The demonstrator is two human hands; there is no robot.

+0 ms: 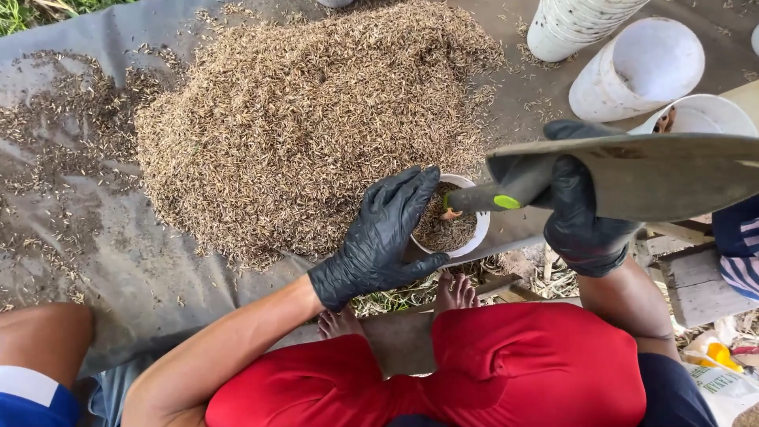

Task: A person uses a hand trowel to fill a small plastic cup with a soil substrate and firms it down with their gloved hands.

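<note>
Outdoor spot, daylight, soft shadows. Ground covered w/ a grey tarp point(95, 47), wrinkled, scattered husks across it. Strip of green grass point(20, 12) at top left corner. Bare dirt floor point(506, 79) at top right, beyond the tarp edge. Weathered wooden planks point(696, 289) at right, pale & rough. Dry straw bits point(553, 277) lie near the planks.

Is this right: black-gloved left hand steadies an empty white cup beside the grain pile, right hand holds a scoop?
Not quite. In the head view the white cup under the left hand is not empty; it holds grain. The rest stands: right hand holds the scoop, grain pile beside it.
</note>
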